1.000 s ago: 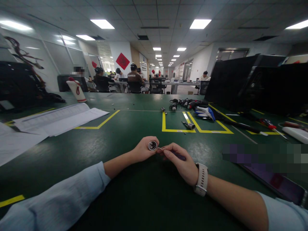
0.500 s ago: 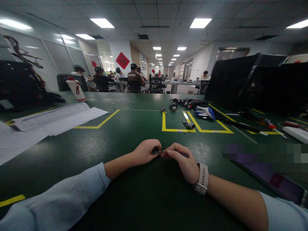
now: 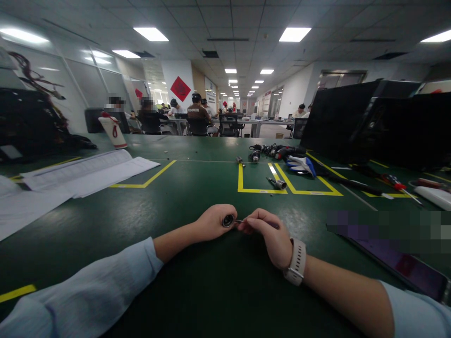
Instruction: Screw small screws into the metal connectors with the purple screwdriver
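My left hand (image 3: 213,221) rests on the green table (image 3: 176,206) and is closed round a small round metal part (image 3: 227,220), its open face turned toward my right hand. My right hand (image 3: 269,234) pinches a thin screwdriver with a purple handle (image 3: 273,226); the metal tip reaches into the round part. Both hands lie near the table's front middle, almost touching. A pale watch sits on my right wrist.
White papers (image 3: 81,173) lie at the left with a white cup (image 3: 112,132) behind. Yellow tape outlines (image 3: 243,190) mark zones holding small metal parts (image 3: 276,183), a white-blue glove (image 3: 299,164) and screwdrivers (image 3: 394,183). Black screens (image 3: 352,117) stand right. A phone (image 3: 405,267) lies at my right forearm. People sit far behind.
My left hand has turned the round part so that its face tilts down toward the tool. Both hands stay in the same spot.
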`<state>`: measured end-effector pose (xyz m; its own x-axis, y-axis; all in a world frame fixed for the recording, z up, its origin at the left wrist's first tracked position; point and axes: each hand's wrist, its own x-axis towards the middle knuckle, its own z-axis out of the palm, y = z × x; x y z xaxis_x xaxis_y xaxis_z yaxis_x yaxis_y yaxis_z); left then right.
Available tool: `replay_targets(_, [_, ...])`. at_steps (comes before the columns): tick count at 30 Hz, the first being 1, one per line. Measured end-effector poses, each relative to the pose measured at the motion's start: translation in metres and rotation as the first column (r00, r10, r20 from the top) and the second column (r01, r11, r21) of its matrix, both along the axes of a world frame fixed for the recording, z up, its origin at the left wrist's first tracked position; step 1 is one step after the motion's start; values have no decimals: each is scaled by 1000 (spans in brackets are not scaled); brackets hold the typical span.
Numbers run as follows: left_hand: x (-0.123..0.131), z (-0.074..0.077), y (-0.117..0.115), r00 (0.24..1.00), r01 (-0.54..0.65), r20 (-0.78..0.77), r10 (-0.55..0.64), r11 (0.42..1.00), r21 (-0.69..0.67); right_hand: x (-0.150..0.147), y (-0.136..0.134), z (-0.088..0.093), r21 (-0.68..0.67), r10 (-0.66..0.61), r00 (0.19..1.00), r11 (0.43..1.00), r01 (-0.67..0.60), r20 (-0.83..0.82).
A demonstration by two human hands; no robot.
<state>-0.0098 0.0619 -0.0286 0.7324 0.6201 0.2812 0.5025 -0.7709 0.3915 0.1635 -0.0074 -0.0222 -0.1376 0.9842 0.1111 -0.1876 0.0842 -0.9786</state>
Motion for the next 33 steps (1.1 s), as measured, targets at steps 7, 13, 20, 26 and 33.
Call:
replay_targets(7, [1, 2, -2, 999, 28, -38, -28, 999, 17, 1, 3, 0, -68, 70, 995, 995, -75, -73])
replay_targets(13, [1, 2, -1, 999, 48, 0, -48, 999, -9, 5, 10, -1, -201, 100, 961, 967, -154, -259])
replay_targets(20, [0, 0, 1, 995, 36, 94, -28, 996, -84, 5, 9, -1, -178, 105, 953, 971, -160, -285])
replay_targets(26, [0, -1, 0, 993, -5, 116, 14, 997, -82, 0, 2, 1, -86, 78, 980, 992, -94, -183])
replay_targets(33, [0, 1, 0, 994, 3, 112, 6, 997, -78, -1, 2, 1, -83, 146, 975, 983, -162, -170])
